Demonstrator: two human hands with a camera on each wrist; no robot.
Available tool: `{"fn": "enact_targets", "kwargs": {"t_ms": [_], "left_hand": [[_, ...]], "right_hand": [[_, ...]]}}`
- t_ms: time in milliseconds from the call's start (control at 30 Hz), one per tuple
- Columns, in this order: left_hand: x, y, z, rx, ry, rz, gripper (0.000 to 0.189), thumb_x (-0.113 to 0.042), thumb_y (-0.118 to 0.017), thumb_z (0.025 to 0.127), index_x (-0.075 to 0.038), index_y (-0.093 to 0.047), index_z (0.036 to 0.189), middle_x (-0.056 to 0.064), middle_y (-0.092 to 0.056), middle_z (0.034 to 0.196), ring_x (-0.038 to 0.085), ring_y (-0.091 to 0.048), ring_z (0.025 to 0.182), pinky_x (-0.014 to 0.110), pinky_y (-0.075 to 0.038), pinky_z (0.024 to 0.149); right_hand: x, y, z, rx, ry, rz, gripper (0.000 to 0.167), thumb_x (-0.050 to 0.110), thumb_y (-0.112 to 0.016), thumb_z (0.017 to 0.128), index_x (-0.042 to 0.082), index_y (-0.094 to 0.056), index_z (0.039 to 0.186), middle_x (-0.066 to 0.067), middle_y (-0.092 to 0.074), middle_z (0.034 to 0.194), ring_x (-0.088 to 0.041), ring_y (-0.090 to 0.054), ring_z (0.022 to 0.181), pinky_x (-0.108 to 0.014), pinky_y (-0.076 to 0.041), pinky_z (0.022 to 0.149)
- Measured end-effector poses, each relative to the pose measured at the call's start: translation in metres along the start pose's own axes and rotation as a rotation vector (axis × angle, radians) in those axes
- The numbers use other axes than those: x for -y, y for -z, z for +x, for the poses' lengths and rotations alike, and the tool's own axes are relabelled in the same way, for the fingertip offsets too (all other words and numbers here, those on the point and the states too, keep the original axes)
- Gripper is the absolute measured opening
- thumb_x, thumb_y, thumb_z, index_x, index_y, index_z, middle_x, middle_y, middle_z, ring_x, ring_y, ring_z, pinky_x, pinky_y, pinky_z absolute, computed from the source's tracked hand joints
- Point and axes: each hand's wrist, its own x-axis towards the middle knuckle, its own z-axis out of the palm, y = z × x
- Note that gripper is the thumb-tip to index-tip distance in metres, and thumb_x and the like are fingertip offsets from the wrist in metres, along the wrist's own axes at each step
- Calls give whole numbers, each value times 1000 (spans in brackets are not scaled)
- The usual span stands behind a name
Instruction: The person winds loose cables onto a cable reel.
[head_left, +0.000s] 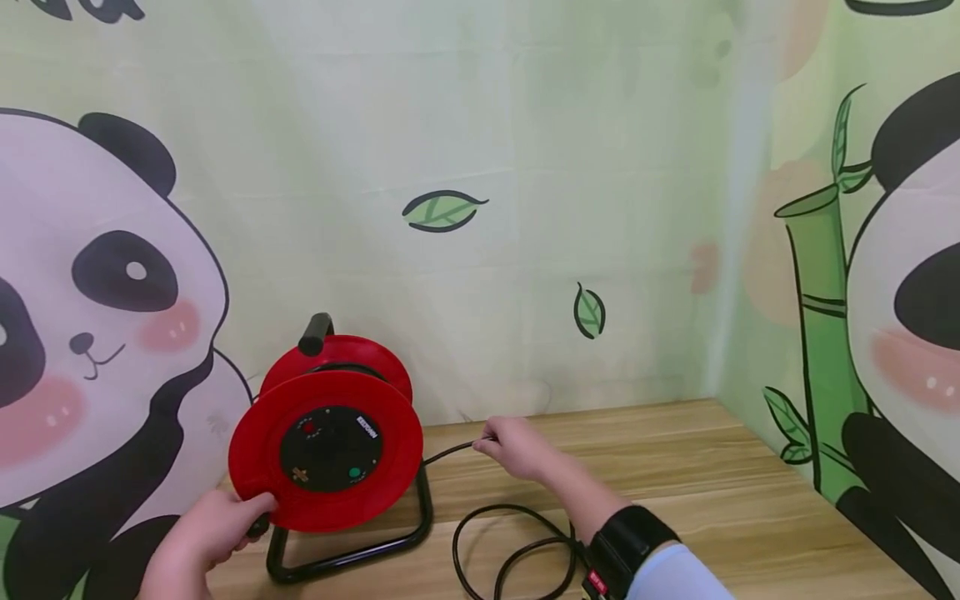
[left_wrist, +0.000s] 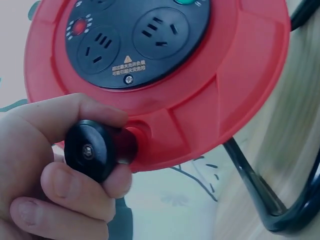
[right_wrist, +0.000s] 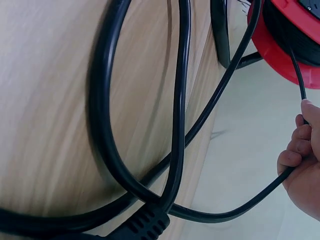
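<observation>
A red cable reel (head_left: 255, 433) with a black socket panel stands on a black tube frame (head_left: 352, 560) at the left of the table. My left hand (head_left: 213, 529) grips the reel's black crank knob (left_wrist: 90, 150), thumb and fingers curled round it at the lower rim. To the right of the reel, my right hand (head_left: 517, 448) holds the black cable (head_left: 450, 452) where it leaves the drum. In the right wrist view the cable (right_wrist: 250, 202) passes through the curled fingers, and its slack lies in loops ending near a ribbed black plug (right_wrist: 145, 222).
The wooden table (head_left: 637, 450) reaches back to a printed panda backdrop (head_left: 600, 150). Loops of cable (head_left: 459, 542) lie at the front, below my right hand. A black carrying handle (head_left: 317, 333) rises from the reel's top. A black strap (head_left: 630, 542) circles my right wrist.
</observation>
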Motion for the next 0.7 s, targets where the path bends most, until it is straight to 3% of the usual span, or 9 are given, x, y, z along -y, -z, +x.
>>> {"fn": "enact_targets", "kwargs": {"t_ms": [100, 333, 400, 533, 700], "left_hand": [[-2, 7, -2, -10, 33, 40, 37, -36, -58, 96, -4, -72, 85, 7, -56, 65, 24, -47, 64, 33, -37, 61], [-12, 18, -7, -47, 33, 89, 53, -47, -55, 97, 3, -73, 102, 13, -70, 91, 35, -57, 87, 49, -46, 71], [-14, 19, -8, -67, 28, 95, 56, -48, -54, 97, 4, -73, 101, 13, -69, 89, 34, -57, 87, 48, -46, 70], [-16, 20, -10, -102, 30, 38, 62, -52, -51, 99, 6, -70, 103, 11, -61, 80, 30, -51, 80, 43, -42, 66], [-19, 20, -14, -150, 56, -123, 68, -58, -50, 99, 6, -67, 112, 7, -53, 73, 27, -47, 74, 42, -37, 68]], "right_hand": [[6, -4, 2, 8, 7, -6, 19, 24, -62, 103, 12, -62, 89, 5, -52, 72, -9, -46, 63, -27, -40, 58], [15, -11, 6, 18, 40, -5, 18, 23, -63, 103, 12, -63, 89, 5, -54, 72, -8, -47, 63, -26, -42, 58], [17, -12, 6, 23, 43, -4, 17, 22, -63, 103, 11, -63, 90, 5, -55, 73, -8, -48, 64, -27, -44, 59], [21, -17, 8, 39, 60, -16, 18, 23, -62, 103, 10, -63, 89, 5, -55, 73, -8, -49, 64, -27, -45, 60], [27, -25, 11, 63, 72, -52, 20, 24, -63, 103, 12, -61, 87, 7, -54, 72, -7, -49, 63, -25, -44, 60]]}}
